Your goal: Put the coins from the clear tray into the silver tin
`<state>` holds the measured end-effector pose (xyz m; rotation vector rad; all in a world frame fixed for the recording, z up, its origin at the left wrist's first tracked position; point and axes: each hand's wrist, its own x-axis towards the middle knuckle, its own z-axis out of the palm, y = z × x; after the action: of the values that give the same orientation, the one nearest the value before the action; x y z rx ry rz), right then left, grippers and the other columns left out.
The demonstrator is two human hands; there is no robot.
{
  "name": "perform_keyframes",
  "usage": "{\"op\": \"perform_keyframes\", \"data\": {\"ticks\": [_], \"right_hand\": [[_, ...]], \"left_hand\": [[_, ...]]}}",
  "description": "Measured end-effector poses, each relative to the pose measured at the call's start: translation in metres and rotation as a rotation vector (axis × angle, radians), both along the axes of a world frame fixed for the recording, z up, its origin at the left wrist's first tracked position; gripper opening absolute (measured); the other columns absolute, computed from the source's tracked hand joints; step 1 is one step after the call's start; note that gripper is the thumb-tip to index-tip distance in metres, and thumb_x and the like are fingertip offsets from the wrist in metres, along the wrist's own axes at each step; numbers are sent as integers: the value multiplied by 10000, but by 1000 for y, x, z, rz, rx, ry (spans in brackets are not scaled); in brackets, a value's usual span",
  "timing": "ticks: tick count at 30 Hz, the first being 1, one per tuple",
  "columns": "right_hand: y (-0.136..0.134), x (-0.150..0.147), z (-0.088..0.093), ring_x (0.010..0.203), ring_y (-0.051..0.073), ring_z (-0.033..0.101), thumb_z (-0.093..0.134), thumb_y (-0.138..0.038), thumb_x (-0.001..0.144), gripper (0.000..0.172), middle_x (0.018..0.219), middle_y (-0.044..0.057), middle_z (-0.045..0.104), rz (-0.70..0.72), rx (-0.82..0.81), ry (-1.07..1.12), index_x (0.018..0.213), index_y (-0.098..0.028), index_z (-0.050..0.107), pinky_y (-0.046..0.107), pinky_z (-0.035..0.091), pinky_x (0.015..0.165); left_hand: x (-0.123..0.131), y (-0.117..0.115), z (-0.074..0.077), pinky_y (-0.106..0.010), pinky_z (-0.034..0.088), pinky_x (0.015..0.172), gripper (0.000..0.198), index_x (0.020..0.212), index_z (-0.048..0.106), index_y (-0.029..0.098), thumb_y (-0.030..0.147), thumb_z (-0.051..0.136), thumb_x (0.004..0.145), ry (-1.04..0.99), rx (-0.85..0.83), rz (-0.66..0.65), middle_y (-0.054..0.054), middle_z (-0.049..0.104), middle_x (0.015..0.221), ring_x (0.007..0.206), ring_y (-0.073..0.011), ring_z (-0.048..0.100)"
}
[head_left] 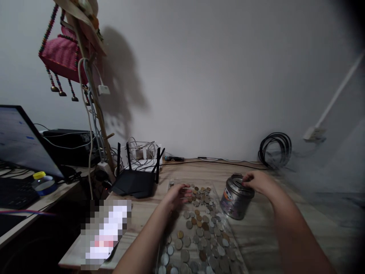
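Several coins [199, 232] lie spread on a clear sheet [230, 247] across a wooden table [256, 236]. My left hand [178, 196] rests palm down at the far left of the coins, its fingers curled over them. A silver tin can [235, 198] stands tilted at the right of the coins. My right hand [255, 180] sits on the can's top rim, fingers pinched together; what they hold is too small to see.
A black router [135, 180] with upright antennas sits behind the coins, with tangled cables and a power strip [142, 152]. A laptop screen [19, 140] and keyboard stand at left. A coiled black cable [275, 150] leans against the wall. A blurred patch [105, 232] lies near the table's front.
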<state>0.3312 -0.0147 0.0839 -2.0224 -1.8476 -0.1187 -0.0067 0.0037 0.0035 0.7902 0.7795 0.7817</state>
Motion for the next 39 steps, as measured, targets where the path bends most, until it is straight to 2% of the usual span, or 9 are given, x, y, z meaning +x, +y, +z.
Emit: {"op": "perform_keyframes", "data": {"ticks": [3, 6, 10, 14, 19, 26, 32, 35, 39], "right_hand": [[-23, -30, 17, 637, 169, 541, 546, -319, 642, 170, 718, 46, 629, -4, 167, -10, 698, -200, 654, 264, 373, 555], [-49, -85, 14, 769, 175, 540, 406, -333, 766, 263, 873, 59, 613, 69, 372, 67, 846, -196, 615, 279, 401, 669], [-61, -155, -33, 917, 191, 523, 366, -411, 795, 361, 993, 77, 585, 514, -83, 84, 1002, -208, 583, 303, 395, 798], [-58, -170, -78, 1214, 325, 275, 460, -591, 674, 744, 1326, 155, 323, 524, -523, 18, 1294, -195, 356, 434, 260, 958], [-79, -152, -82, 1186, 362, 255, 710, -508, 356, 1053, 1289, 134, 291, 689, -669, -63, 1297, -232, 324, 425, 274, 945], [-93, -150, -77, 947, 234, 428, 745, -341, 316, 820, 1038, 50, 410, 620, -738, -41, 1078, -210, 474, 304, 386, 772], [-93, -145, -79, 812, 181, 449, 751, -326, 344, 525, 915, 19, 475, 662, -705, -104, 821, -178, 586, 273, 384, 685], [-103, -144, -77, 791, 166, 456, 742, -305, 367, 410, 894, 10, 506, 701, -699, -112, 730, -175, 601, 251, 375, 662], [-116, -149, -74, 671, 130, 454, 700, -250, 392, 471, 816, -5, 535, 681, -707, -167, 847, -185, 597, 217, 344, 548]], "left_hand": [[-1, 1, -3, -221, 409, 610, 247, 915, 554, 156, 311, 482, 737, 26, 16, 12, -50, 604, 851, 695, -119, 580], [0, 1, -5, -219, 407, 598, 259, 914, 555, 160, 317, 477, 724, 66, 76, 34, -49, 602, 851, 692, -117, 575], [1, 0, -6, -214, 400, 581, 289, 937, 555, 163, 329, 470, 717, 157, 176, 49, -50, 600, 854, 681, -111, 568], [1, 1, -4, -198, 391, 558, 278, 942, 546, 169, 312, 424, 737, 276, 237, 40, -53, 592, 888, 681, -105, 567], [6, 5, -13, -217, 406, 577, 278, 925, 561, 157, 282, 371, 765, 586, 473, 39, -58, 602, 854, 672, -122, 562], [10, -2, -18, -240, 401, 741, 119, 690, 614, 171, 242, 519, 677, 674, 714, -29, -14, 594, 673, 744, -157, 542], [19, -40, -15, -253, 431, 628, 180, 608, 585, 226, 315, 694, 496, 731, 1133, -572, 24, 507, 537, 568, -147, 505], [25, -66, -21, -316, 450, 644, 367, 612, 555, 231, 385, 760, 348, 774, 1310, -472, 5, 487, 601, 628, -199, 533], [25, -89, -24, -379, 459, 653, 361, 621, 541, 235, 377, 758, 371, 809, 1327, -457, 18, 426, 558, 629, -234, 550]]}}
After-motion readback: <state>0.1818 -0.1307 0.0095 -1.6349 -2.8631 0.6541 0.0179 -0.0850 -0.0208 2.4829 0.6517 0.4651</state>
